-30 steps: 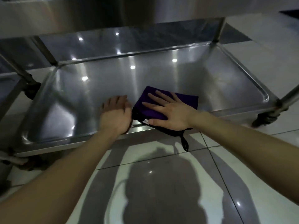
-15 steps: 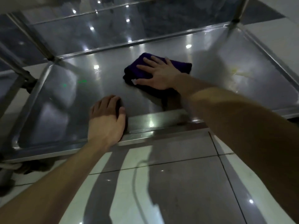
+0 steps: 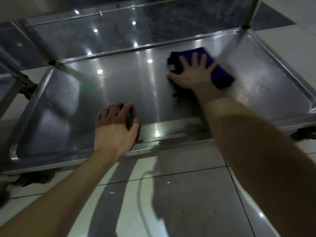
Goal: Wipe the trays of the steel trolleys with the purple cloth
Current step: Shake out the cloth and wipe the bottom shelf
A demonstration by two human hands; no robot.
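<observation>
Cloth [image 3: 220, 72] sits at 2 o'clock on tray [image 3: 119, 86], pressed flat under released right grip [image 3: 193, 74]. Left grip [image 3: 114, 127] rests released on 6 o'clock rim [image 3: 171, 132]. Hazard: trolley [image 3: 247, 17] may roll if bracing slackens.

Glossy pale tiled floor [image 3: 188, 202]

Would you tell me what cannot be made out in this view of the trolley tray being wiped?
Head view only:
- Purple cloth: its middle lies under the right hand; its edges are motion-blurred.
- Tray: patches covered by the left hand and the right forearm.
- Marks near the tray's right end: too blurred to tell scratches from dirt.
- Castor at right: dark, blurred, cut by the frame edge.
</observation>
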